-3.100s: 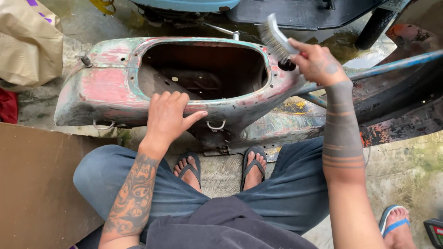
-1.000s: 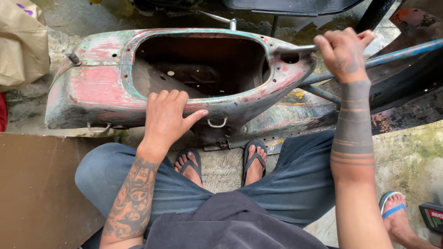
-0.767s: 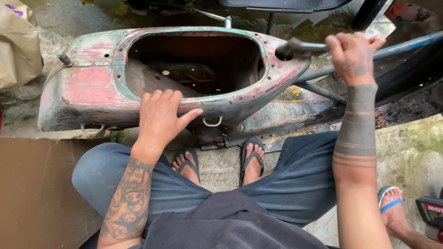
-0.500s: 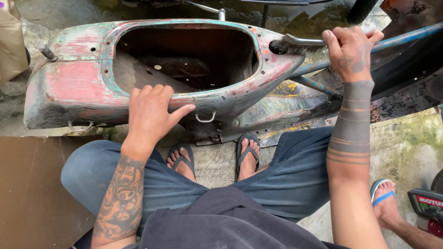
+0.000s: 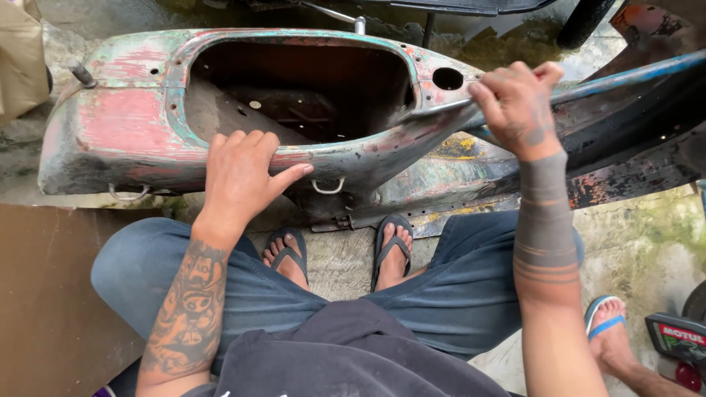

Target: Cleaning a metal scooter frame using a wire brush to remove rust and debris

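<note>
Wet, stained concrete floor of an outdoor work area, seen from above a seated person's lap. Lying on its side in front of the knees is an old scooter body shell, its pink and turquoise paint worn to bare, rusted metal, with a large open cavity facing up. It looks like stiff pressed steel, heavy and awkward, with rough edges; the rolled rim of the opening seems the safest place to grip.

The left hand rests flat on the near rim, fingers spread wide, holding nothing. The right hand is closed around a thin metal tool or rod at the shell's narrow end; what the tool is cannot be told.

Below are two feet in black flip-flops and blue trousers. Brown cardboard lies at left. Another person's foot in a blue-strapped sandal shows at lower right.
</note>
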